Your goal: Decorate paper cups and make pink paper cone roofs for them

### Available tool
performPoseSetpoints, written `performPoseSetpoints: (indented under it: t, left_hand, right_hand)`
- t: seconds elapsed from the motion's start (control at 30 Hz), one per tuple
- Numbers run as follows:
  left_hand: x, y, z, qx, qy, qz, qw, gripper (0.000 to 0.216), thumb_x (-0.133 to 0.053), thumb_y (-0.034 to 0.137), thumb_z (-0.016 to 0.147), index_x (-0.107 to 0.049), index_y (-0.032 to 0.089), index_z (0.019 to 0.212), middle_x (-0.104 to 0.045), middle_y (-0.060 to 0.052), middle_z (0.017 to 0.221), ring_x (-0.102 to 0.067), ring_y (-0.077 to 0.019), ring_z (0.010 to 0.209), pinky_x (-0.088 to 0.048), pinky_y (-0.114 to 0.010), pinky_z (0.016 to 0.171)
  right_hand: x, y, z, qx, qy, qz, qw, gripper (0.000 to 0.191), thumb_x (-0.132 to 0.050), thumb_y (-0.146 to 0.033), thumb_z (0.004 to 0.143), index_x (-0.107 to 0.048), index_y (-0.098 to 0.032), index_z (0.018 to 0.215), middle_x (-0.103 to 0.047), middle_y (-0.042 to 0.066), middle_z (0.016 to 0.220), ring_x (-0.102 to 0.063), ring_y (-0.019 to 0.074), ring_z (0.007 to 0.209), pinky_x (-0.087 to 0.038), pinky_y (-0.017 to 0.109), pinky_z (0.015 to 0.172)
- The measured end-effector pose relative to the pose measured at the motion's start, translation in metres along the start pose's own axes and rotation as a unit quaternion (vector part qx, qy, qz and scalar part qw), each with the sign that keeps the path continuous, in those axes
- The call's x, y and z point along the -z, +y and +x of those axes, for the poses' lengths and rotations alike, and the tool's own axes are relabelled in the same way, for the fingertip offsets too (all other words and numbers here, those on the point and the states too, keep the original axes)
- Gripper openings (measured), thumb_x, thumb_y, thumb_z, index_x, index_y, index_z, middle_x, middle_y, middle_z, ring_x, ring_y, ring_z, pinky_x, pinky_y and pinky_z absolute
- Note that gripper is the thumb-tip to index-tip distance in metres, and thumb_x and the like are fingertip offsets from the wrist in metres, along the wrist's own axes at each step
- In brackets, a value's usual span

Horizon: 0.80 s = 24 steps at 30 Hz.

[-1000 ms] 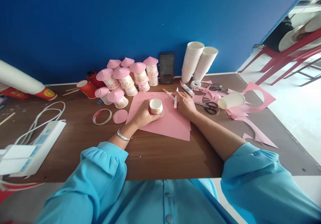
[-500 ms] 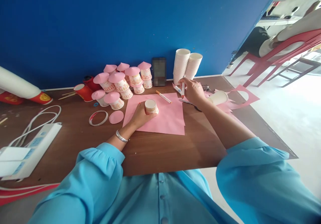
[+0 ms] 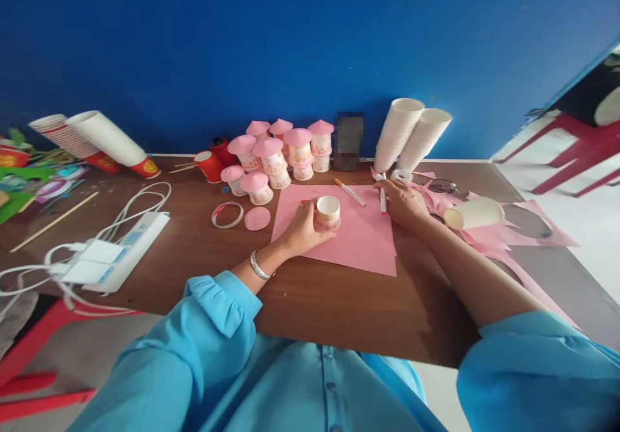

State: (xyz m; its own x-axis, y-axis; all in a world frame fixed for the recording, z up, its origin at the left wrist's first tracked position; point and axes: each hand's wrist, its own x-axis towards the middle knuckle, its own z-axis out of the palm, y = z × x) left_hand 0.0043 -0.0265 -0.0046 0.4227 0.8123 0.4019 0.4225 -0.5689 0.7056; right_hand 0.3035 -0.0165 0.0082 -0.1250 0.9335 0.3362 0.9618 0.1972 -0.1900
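My left hand (image 3: 306,228) is wrapped round a small paper cup (image 3: 328,207) with a printed side, its open rim facing up, over sheets of pink paper (image 3: 358,245). My right hand (image 3: 404,201) is closed at the paper's right edge, with its fingertips on a white marker with a red end (image 3: 383,201). An orange-ended marker (image 3: 351,192) lies on the paper between the hands. To the left of the cup is a pink paper disc (image 3: 257,219).
Several cups with pink cone tops (image 3: 298,137) stand behind the left hand. Stacked white cups (image 3: 402,128) lean by the wall. A tape roll (image 3: 227,215) and a power strip (image 3: 128,251) lie left; pink scraps (image 3: 489,235) and a loose cup (image 3: 477,214) lie right.
My right hand has lowered the red-ended marker from near the cup stacks to the paper's right edge. My left hand still holds the cup. The whole view has swung left.
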Motion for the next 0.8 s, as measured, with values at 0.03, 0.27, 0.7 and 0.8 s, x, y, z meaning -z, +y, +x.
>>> performPoseSetpoints:
  t: [0.03, 0.27, 0.7, 0.8]
  left_hand:
    - [0.005, 0.000, -0.003, 0.004, -0.008, 0.007, 1.000, 0.075, -0.092, 0.034, 0.067, -0.054, 0.020, 0.131, -0.067, -0.017, 0.129, -0.064, -0.0372, 0.122, -0.055, -0.058, 0.102]
    - [0.046, -0.012, -0.018, -0.034, -0.052, 0.074, 0.995, 0.056, -0.074, 0.028, 0.089, -0.050, 0.025, 0.140, -0.062, -0.013, 0.142, -0.059, -0.0312, 0.136, -0.048, -0.054, 0.116]
    - [0.043, -0.050, 0.042, -0.025, -0.096, 0.193, 0.976, 0.008, -0.062, 0.018, 0.092, -0.067, 0.020, 0.087, -0.072, -0.009, 0.098, -0.066, -0.0301, 0.103, -0.052, -0.050, 0.099]
    - [0.040, -0.047, 0.049, -0.019, -0.091, 0.183, 0.979, 0.007, -0.059, 0.020, 0.094, -0.065, 0.020, 0.090, -0.073, -0.010, 0.096, -0.068, -0.0287, 0.098, -0.054, -0.046, 0.091]
  right_hand:
    - [-0.003, 0.000, 0.001, 0.013, -0.005, 0.001, 1.000, 0.042, -0.049, -0.008, 0.088, -0.073, -0.020, 0.120, -0.077, 0.014, 0.120, -0.069, 0.0313, 0.104, -0.051, 0.037, 0.074]
    - [-0.015, -0.003, -0.001, 0.052, -0.029, -0.015, 0.998, 0.038, -0.049, -0.010, 0.092, -0.074, -0.021, 0.118, -0.077, 0.014, 0.119, -0.067, 0.0335, 0.109, -0.054, 0.042, 0.080]
    - [0.005, -0.043, 0.015, -0.009, 0.132, 0.361, 0.923, 0.036, -0.055, -0.052, 0.102, -0.076, -0.024, 0.110, -0.072, 0.008, 0.097, -0.067, 0.0222, 0.080, -0.055, 0.037, 0.072]
    - [0.000, -0.057, 0.027, -0.067, 0.075, 0.585, 0.805, 0.043, -0.064, -0.064, 0.094, -0.073, -0.023, 0.106, -0.060, -0.001, 0.070, -0.055, 0.0150, 0.059, -0.050, 0.031, 0.058]
